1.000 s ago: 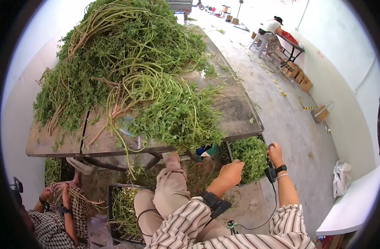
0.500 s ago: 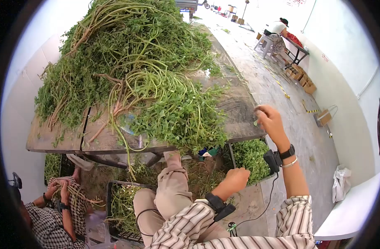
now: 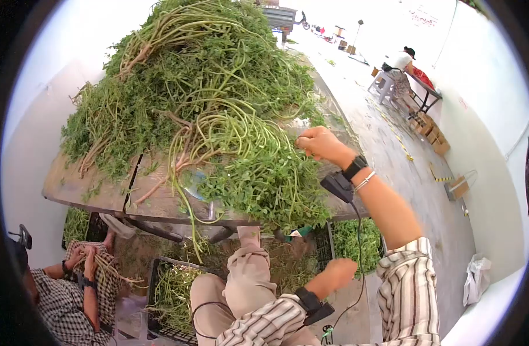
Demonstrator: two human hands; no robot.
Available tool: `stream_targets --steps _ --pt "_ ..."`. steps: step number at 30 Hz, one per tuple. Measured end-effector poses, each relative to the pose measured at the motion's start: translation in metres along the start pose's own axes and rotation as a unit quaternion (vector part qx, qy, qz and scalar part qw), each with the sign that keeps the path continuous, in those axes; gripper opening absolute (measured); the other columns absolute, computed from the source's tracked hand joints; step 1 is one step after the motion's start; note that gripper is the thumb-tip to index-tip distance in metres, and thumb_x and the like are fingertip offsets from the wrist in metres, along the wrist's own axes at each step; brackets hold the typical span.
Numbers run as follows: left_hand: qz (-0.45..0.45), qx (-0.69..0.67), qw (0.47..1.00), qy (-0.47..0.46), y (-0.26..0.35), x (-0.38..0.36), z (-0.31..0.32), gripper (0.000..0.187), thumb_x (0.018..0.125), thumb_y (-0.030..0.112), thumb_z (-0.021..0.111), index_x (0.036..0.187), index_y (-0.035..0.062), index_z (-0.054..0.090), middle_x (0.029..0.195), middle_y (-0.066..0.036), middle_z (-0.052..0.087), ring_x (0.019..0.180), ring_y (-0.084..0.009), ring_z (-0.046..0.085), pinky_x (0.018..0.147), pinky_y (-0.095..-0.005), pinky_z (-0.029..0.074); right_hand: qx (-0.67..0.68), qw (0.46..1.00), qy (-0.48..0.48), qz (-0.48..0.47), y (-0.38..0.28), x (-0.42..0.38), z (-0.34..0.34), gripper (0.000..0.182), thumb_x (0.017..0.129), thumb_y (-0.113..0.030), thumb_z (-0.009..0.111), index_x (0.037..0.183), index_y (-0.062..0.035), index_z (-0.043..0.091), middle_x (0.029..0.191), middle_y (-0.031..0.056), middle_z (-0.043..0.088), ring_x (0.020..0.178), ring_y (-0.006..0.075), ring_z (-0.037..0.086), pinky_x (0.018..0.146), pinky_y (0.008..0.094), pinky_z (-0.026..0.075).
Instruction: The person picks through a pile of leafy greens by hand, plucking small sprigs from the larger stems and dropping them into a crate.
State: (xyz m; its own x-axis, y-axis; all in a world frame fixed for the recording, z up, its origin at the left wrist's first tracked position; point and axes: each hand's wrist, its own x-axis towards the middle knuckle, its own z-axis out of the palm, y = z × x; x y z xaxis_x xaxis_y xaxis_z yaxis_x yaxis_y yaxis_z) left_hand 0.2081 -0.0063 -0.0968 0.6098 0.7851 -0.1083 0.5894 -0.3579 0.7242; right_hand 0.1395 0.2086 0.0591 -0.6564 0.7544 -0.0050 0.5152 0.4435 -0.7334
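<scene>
Just at the right side of a loose bunch of leafy stems (image 3: 264, 179), the right hand (image 3: 321, 143) reaches over the table (image 3: 71, 180) with thumb and fingers drawn close together; whether a stem is pinched between them, I cannot tell. Left of that grip, and partly below it, the bunch lies with its leaves toward the near edge of the table, and beyond it rises the large heap of greens (image 3: 201, 75). Well below the right hand, the left hand (image 3: 337, 275) hangs clear of the table with its fingers curled in, and I cannot tell if they hold anything. Just beyond the left hand stands a crate (image 3: 332, 241) of cut greens (image 3: 356, 245); well to its left, past the knees, is a black crate (image 3: 154, 277) of stems (image 3: 178, 285). Farther left, a co-worker's hands (image 3: 86, 257) hold a few long stalks (image 3: 115, 273).
</scene>
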Motion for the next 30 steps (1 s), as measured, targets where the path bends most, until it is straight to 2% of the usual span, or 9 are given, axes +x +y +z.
stream_targets --steps 3,5,9,12,14,16,20,26,30 --pt "0.021 -0.023 0.999 0.037 -0.001 0.003 0.008 0.011 0.073 0.010 0.058 0.079 0.0008 0.062 0.081 -0.019 0.062 0.079 -0.0379 0.060 0.066 -0.0455 0.048 0.055 0.995 -0.027 0.081 0.003 0.019 0.012 0.030 0.082 -0.026 0.058 0.062 -0.0031 0.056 0.061 0.0042 0.056 0.051 0.0073 0.052 0.039 0.0224 0.037" --pt "0.027 -0.027 0.998 0.048 0.000 0.001 0.007 0.010 0.070 0.007 0.057 0.075 0.0013 0.064 0.077 -0.019 0.063 0.076 -0.0376 0.062 0.065 -0.0444 0.050 0.080 0.993 -0.031 0.075 -0.002 0.018 0.012 0.028 0.082 -0.024 0.058 0.064 -0.0032 0.056 0.061 0.0031 0.055 0.051 0.0073 0.051 0.039 0.0222 0.036" --pt "0.040 -0.051 0.997 0.038 0.000 -0.001 0.008 0.014 0.077 0.012 0.058 0.081 -0.0016 0.059 0.080 -0.020 0.060 0.080 -0.0391 0.058 0.066 -0.0470 0.046 0.189 0.977 0.018 0.098 -0.003 0.021 -0.006 0.019 0.081 -0.018 0.056 0.069 -0.0043 0.059 0.059 -0.0007 0.050 0.049 0.0067 0.044 0.041 0.0221 0.034" --pt "0.042 -0.050 0.996 0.053 0.001 -0.004 0.004 0.015 0.077 0.012 0.058 0.080 -0.0017 0.058 0.079 -0.020 0.060 0.079 -0.0392 0.058 0.066 -0.0470 0.046 0.116 0.987 0.032 0.103 0.001 0.023 -0.024 0.017 0.081 -0.017 0.056 0.071 -0.0035 0.058 0.062 0.0006 0.053 0.051 0.0066 0.045 0.042 0.0222 0.034" --pt "0.041 -0.052 0.996 0.066 0.003 -0.006 0.003 0.015 0.077 0.012 0.058 0.080 -0.0017 0.058 0.079 -0.020 0.060 0.079 -0.0393 0.058 0.066 -0.0471 0.047 0.085 0.992 0.035 0.085 0.010 0.028 -0.025 0.016 0.081 -0.017 0.055 0.076 -0.0020 0.060 0.065 0.0025 0.056 0.054 0.0073 0.047 0.045 0.0236 0.037" --pt "0.042 -0.054 0.994 0.079 0.005 -0.009 0.003 0.015 0.077 0.013 0.058 0.080 -0.0018 0.058 0.079 -0.020 0.060 0.079 -0.0394 0.058 0.066 -0.0471 0.047 -0.096 0.989 0.106 -0.021 0.021 0.030 -0.022 0.023 0.077 -0.022 0.059 0.079 0.0005 0.061 0.068 0.0052 0.057 0.059 0.0114 0.053 0.048 0.0283 0.041" --pt "0.044 -0.060 0.992 0.101 0.008 -0.015 0.000 0.015 0.077 0.013 0.058 0.080 -0.0019 0.058 0.078 -0.020 0.060 0.078 -0.0395 0.058 0.066 -0.0472 0.047 -0.079 0.976 0.136 -0.151 0.024 0.015 -0.009 0.025 0.076 -0.022 0.058 0.086 0.0004 0.062 0.066 0.0051 0.058 0.056 0.0121 0.052 0.050 0.0280 0.042" --pt "0.041 -0.070 0.994 0.079 -0.001 -0.001 0.018 0.016 0.077 0.014 0.057 0.079 -0.0019 0.059 0.076 -0.020 0.060 0.076 -0.0401 0.059 0.065 -0.0474 0.047 -0.026 0.986 -0.137 0.093 -0.016 -0.045 0.010 0.027 0.080 -0.025 0.057 0.070 -0.0004 0.061 0.058 0.0012 0.055 0.050 0.0100 0.049 0.046 0.0262 0.040" --pt "0.044 -0.067 0.995 0.065 -0.006 0.006 0.025 0.017 0.076 0.014 0.057 0.079 -0.0025 0.060 0.076 -0.021 0.060 0.074 -0.0405 0.059 0.064 -0.0473 0.048 -0.007 0.984 -0.161 0.072 -0.013 -0.054 0.021 0.026 0.080 -0.025 0.057 0.069 -0.0010 0.061 0.059 0.0013 0.055 0.050 0.0088 0.049 0.046 0.0249 0.040"
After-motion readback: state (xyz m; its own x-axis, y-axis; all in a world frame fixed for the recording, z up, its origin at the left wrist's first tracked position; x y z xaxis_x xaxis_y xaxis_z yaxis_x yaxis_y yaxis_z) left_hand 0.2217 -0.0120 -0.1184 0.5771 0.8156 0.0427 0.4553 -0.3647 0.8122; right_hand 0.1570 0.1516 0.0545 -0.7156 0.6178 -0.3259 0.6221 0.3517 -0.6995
